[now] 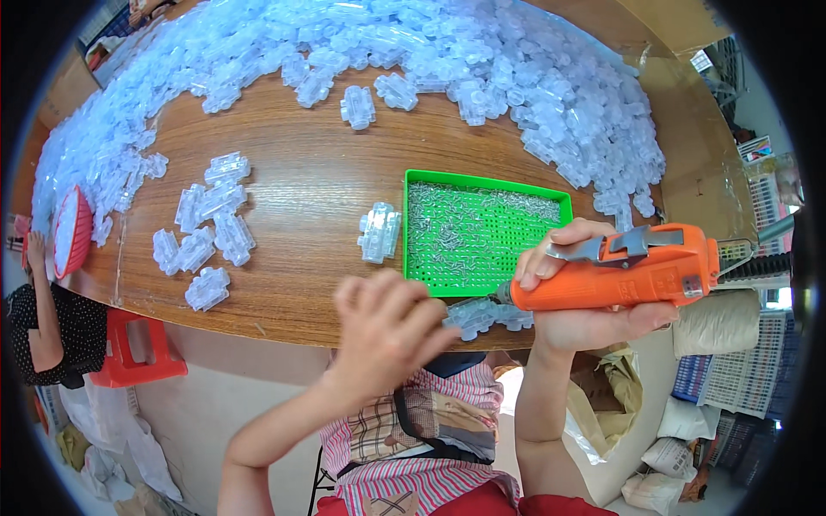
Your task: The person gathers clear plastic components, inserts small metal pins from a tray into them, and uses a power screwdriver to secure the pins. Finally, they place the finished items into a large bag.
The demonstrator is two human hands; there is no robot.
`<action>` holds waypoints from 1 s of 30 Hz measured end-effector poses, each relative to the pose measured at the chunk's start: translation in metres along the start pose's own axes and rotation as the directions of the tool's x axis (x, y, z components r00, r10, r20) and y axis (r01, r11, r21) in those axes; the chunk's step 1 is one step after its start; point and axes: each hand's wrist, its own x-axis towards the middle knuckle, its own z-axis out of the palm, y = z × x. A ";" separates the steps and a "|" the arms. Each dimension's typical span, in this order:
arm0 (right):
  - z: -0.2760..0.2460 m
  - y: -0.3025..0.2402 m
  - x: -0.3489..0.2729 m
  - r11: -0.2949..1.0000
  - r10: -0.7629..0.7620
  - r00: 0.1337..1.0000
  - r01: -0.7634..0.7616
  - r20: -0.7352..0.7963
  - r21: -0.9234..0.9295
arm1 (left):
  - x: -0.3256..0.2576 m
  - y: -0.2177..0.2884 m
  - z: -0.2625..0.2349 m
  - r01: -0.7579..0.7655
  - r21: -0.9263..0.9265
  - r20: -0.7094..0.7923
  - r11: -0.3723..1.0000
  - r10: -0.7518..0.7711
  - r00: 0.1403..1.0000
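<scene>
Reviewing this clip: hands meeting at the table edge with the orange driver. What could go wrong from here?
The clear plastic part sits at the table edge; driver pressure might push it off. The left hand pinches right at the tip of the orange power screwdriver in the right hand, so a slip could hit fingers.

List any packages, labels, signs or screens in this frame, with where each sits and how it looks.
Label: small dark sticker on the orange power screwdriver held in the right hand; too small to read.
Sacks: pale, lumpy, on the floor at lower right.
Cardboard box: brown, upper left by the table.
No screens visible.
</scene>
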 end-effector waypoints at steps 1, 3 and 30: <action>-0.001 -0.001 -0.001 1.000 -0.010 1.000 0.010 0.013 -0.006 | -0.002 0.014 0.011 0.026 0.007 0.024 1.000 -0.026 0.999; -0.004 -0.002 -0.004 0.999 -0.022 1.000 0.021 -0.012 -0.040 | -0.007 0.031 0.029 0.076 0.036 0.080 0.996 -0.079 0.994; 0.014 -0.003 -0.058 0.957 0.276 0.867 -0.286 0.414 -0.041 | -0.052 0.003 -0.015 0.447 -0.273 0.237 0.852 -0.391 0.889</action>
